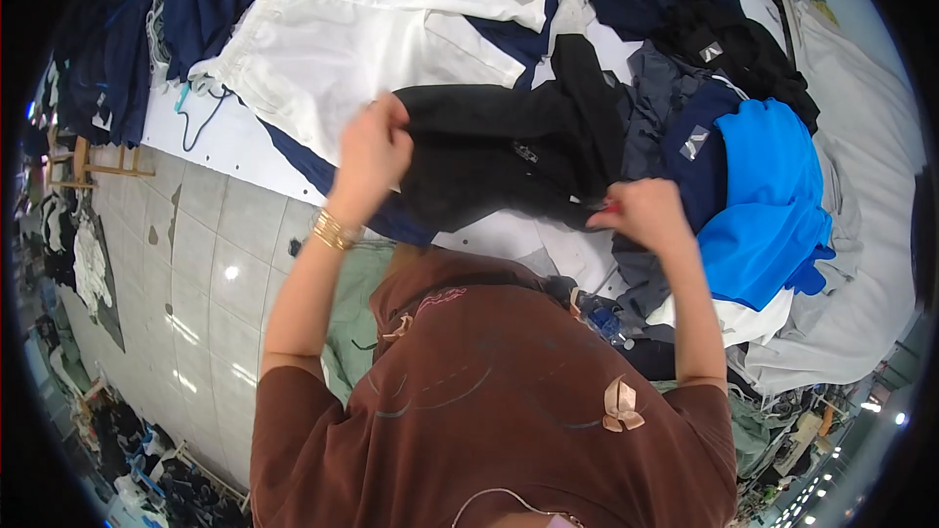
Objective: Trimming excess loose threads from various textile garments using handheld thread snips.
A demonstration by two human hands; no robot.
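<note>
A black garment (489, 152) with a small pale print lies stretched between my hands on the white table. My left hand (375, 158), with gold bangles at the wrist, is closed on the garment's left edge. At its right edge my right hand (646, 213) is closed around small red-handled snips (611, 206). Their greyish tip is beside the cloth by a tiny white tag; whether it touches is hard to tell. Beyond the black garment, white trousers (323, 29) are spread flat, partly over dark navy cloth.
To the right are piled a bright blue garment (768, 205), a navy one (696, 142) and dark grey cloth (646, 88). Black clothes (724, 44) lie at the far right. Navy garments (210, 0) hang over the table's far left. A clear plastic bottle (608, 321) is near my waist.
</note>
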